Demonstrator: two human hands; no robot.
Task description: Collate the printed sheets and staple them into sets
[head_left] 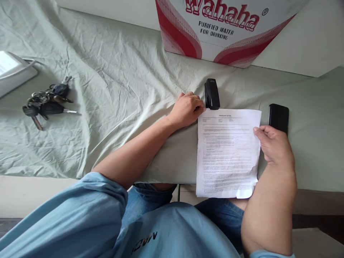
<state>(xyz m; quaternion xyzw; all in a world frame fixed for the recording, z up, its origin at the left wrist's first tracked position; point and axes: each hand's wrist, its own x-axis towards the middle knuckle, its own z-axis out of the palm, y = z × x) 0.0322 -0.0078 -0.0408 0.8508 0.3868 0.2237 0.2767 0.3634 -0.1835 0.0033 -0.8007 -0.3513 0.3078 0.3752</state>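
A stack of printed papers (227,150) lies in front of me, its lower end reaching past the table edge and one bottom corner curled up. My left hand (187,110) is closed at the top left corner of the papers, fingers curled, thumb at the edge. On the right side, my right hand (274,143) grips the papers, thumb on top and the other fingers mostly hidden. A black stapler (213,94) stands just beyond the top edge of the papers, close to my left fingertips.
A black phone (278,117) lies beside my right hand. At the back stands a red and white water carton (209,46). A bunch of keys (49,102) and a white device (16,71) are at the far left. Wrinkled pale green cloth (113,79) covers the table.
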